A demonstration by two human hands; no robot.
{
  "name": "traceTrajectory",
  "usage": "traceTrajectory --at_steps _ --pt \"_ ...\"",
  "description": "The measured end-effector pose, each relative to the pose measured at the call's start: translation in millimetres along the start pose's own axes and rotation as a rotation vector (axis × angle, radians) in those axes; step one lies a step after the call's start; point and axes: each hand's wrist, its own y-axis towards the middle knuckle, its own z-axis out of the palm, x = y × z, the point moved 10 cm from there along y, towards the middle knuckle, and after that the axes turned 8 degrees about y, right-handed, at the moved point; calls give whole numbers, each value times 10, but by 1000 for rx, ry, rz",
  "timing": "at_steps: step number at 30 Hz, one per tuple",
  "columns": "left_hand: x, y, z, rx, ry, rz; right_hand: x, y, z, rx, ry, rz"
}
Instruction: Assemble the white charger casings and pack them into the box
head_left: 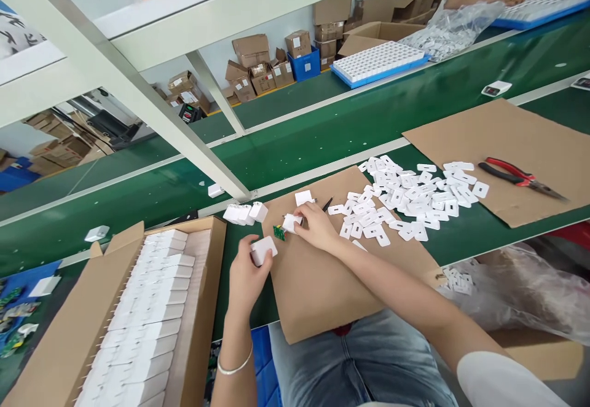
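My left hand [247, 275] is closed round a white plastic box [264, 251], like a charger housing, above the green table near the cardboard sheet's left edge. In my right hand [317, 227], thumb and fingers pinch another white housing [290, 223] over the cardboard. A small green circuit board [279, 232] shows at that housing's left side; whether they are joined I cannot tell. Just beyond the right hand lies a third white housing [303, 197]. A black pointed tool [327, 204] rests beside it, partly hidden.
Many white slotted plates [401, 195] lie heaped to the right. Red-handled pliers [516, 173] rest on another cardboard sheet [548, 142]. At left, an open carton [203, 315] holds rows of white housings. Several housings [244, 213] stand beyond my left hand. A metal post [184, 124] slants across the bench.
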Motion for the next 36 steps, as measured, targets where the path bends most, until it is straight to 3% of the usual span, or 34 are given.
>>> traceTrajectory --at_steps 2,4,7,11,13,17,20,22,25,28,36 --pt "246 12 -79 -84 -51 -109 27 3 0 16 -21 -8" --pt "492 -13 -64 -87 -84 -203 55 1 33 58 -43 -27" --pt "618 -64 -49 -94 28 -189 62 -21 130 141 -86 -52" --pt "342 -192 -254 -352 187 12 -9 -50 219 198 -118 -40" --pt "264 -226 -276 -384 205 54 -52 -52 218 195 -112 -19" --pt "444 -168 -136 -220 317 -8 -78 -46 182 172 -115 -13" --pt "587 -176 -15 -79 181 -35 -88 -44 157 153 -106 -7" --pt "483 -236 -26 -86 -24 27 -97 -43 133 130 -101 2" --pt "149 -371 -114 -156 -311 184 -114 -44 88 93 -96 24" --pt "-87 -461 -139 -176 -382 268 -102 -47 41 57 -81 27" --pt "-72 -487 -143 -192 -341 267 -39 -63 -6 7 -26 15"
